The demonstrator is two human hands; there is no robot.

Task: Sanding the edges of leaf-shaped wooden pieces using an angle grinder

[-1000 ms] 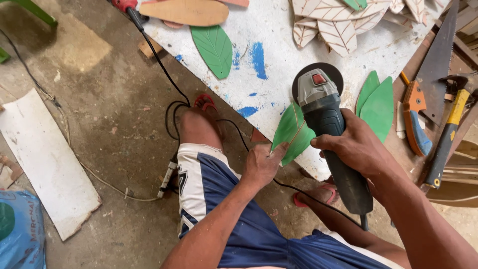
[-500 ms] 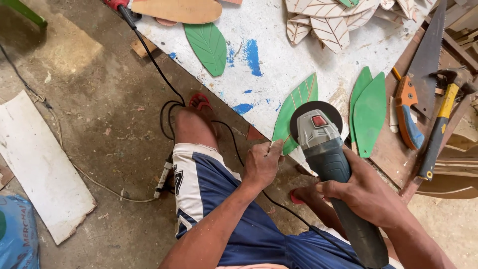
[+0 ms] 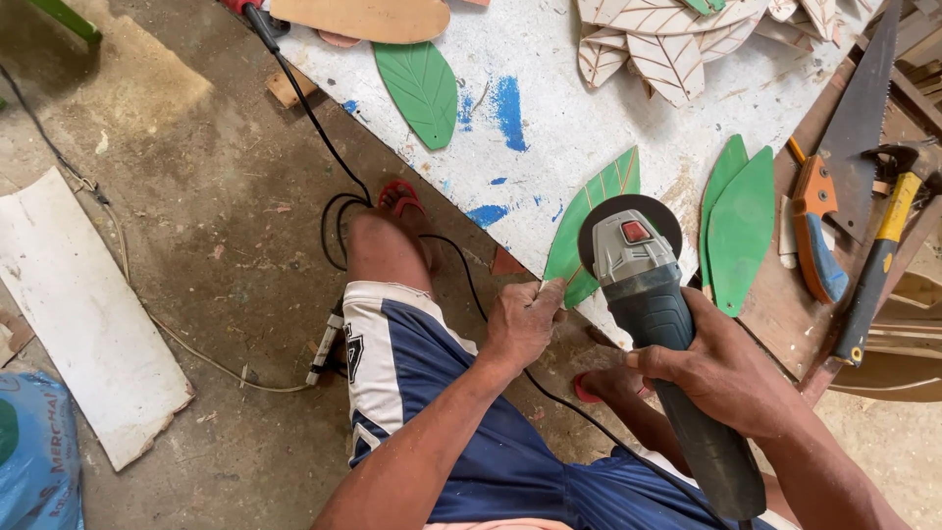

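My left hand [image 3: 523, 322] pinches the lower end of a green wooden leaf [image 3: 592, 220], which lies slanted over the edge of the white worktable [image 3: 569, 108]. My right hand [image 3: 724, 371] grips the body of a grey angle grinder [image 3: 648, 294]. Its black disc guard rests over the leaf's right side. A black cord [image 3: 314, 118] runs across the floor past my sandalled foot [image 3: 400, 200].
Two plain green leaf blanks [image 3: 738, 228] lie right of the grinder, another green leaf [image 3: 424, 90] at the table's far left. Unpainted carved leaves [image 3: 677, 44] pile at the top. A handsaw [image 3: 834, 167] and a hammer [image 3: 888, 245] lie on the right. A white board [image 3: 83, 314] lies on the floor.
The green leaf went from held up in my left hand to lying flat on the table edge. The grinder came down over the leaf's right side.
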